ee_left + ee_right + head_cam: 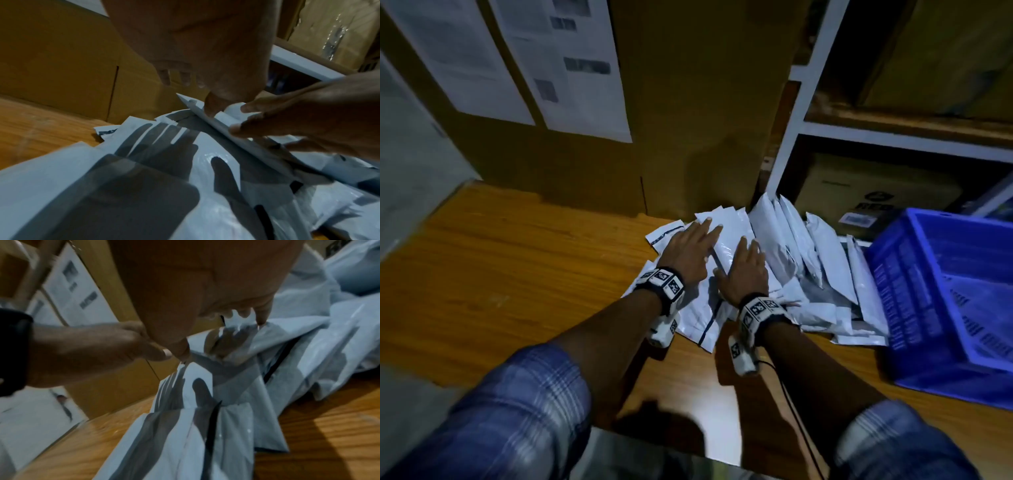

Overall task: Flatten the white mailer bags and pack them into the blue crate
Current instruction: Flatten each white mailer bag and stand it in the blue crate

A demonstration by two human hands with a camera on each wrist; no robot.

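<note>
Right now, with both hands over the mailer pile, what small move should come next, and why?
Probably press both palms down and smooth the top mailer bag flat. The left hand and right hand are spread open above it, gripping nothing, and the blue crate waits on the right.

We reach both forearms forward, sleeves pushed up to the elbows and a marker band on each wrist. Our left hand (690,248) lies palm down with its fingers (709,228) straight and spread toward the far side. Just to its right, our right hand (746,270) is also flat, palm down, fingers together, thumb out to the left.
</note>
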